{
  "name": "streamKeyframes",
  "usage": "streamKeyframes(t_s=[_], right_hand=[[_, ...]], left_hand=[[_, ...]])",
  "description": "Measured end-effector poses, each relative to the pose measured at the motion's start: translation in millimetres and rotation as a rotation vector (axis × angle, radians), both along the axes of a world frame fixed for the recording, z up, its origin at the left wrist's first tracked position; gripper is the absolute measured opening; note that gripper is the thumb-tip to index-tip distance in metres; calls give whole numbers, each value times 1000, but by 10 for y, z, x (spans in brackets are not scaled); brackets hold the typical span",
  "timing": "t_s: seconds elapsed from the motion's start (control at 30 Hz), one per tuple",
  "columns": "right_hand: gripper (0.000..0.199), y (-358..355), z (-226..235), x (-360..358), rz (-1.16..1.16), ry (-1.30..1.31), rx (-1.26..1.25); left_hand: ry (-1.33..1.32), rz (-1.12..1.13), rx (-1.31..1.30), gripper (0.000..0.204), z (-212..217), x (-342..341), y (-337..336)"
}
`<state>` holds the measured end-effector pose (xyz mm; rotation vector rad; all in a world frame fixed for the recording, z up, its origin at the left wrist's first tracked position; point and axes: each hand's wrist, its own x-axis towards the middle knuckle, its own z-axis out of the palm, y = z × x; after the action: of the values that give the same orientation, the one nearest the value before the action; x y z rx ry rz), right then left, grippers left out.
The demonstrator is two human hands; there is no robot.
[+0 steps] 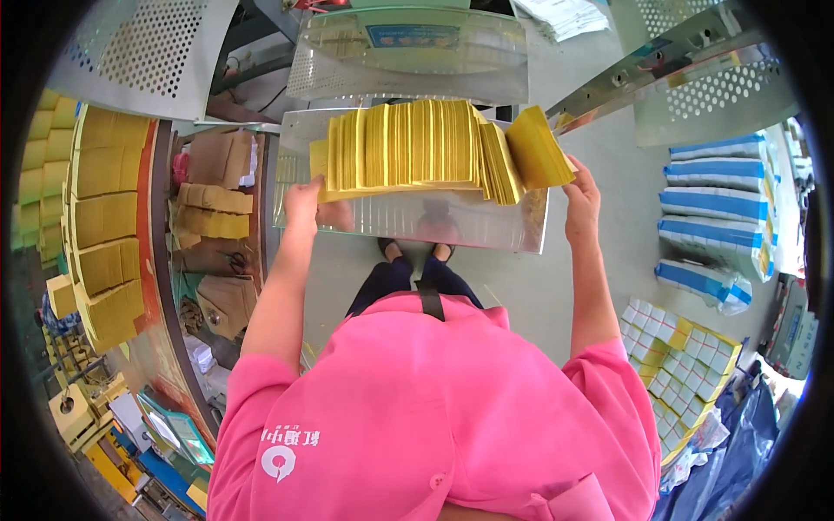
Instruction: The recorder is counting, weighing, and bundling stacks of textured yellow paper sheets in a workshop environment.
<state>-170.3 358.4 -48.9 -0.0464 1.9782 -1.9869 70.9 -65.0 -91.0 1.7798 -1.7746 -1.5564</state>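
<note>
A: What is the shiny metal tray (512,229) carrying at the upper centre of the frame?

B: It is carrying a long row of yellow paper slips (417,143), standing on edge and packed face to face. At the right of the row, an end bundle (540,149) is tilting outward.

A: State of the grip?

B: The right hand (584,198) is pinching the end bundle by its right edge. The left hand (301,206) is touching the left end of the row; whether its fingers are pinching or merely bracing, I cannot tell.

A: Other containers?

B: At the left of the frame, an open brown shelf unit (261,217) is storing tan and yellow paper bundles (213,204).

A: Surroundings and obstructions?

B: Yellow stacks (109,217) are lining the far left. Blue-and-white wrapped packs (712,204) are lying at the right, with white-faced bundles (695,347) sitting in tight rows below them. A clear panel (408,78) is standing just beyond the tray, blocking its far side. A metal rail (660,74) is slanting across the upper right, near the end bundle.
</note>
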Motion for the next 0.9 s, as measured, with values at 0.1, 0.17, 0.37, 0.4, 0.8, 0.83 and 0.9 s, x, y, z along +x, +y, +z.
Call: streamKeyframes(t_s=[0.1,0.17,0.37,0.4,0.8,0.83,0.9], right_hand=[[36,-136,10,29,65,-75,-17],[35,-86,-1,51,121,-44,13],[46,-203,149,284,176,34,105],[52,-228,112,310,181,59,81],[64,-366,-188,629,118,307,578],[56,-372,-167,606,59,200,418],[49,-377,-94,561,-26,102,277]], left_hand=[[99,56,-67,37,-248,126,-48],[184,5,-59,36,-267,189,-58],[401,146,194,35,409,-53,283],[400,156,190,35,456,-40,246],[551,-758,11,54,1223,-508,779],[559,-764,23,54,1255,-524,760],[619,-898,134,68,1292,-538,637]])
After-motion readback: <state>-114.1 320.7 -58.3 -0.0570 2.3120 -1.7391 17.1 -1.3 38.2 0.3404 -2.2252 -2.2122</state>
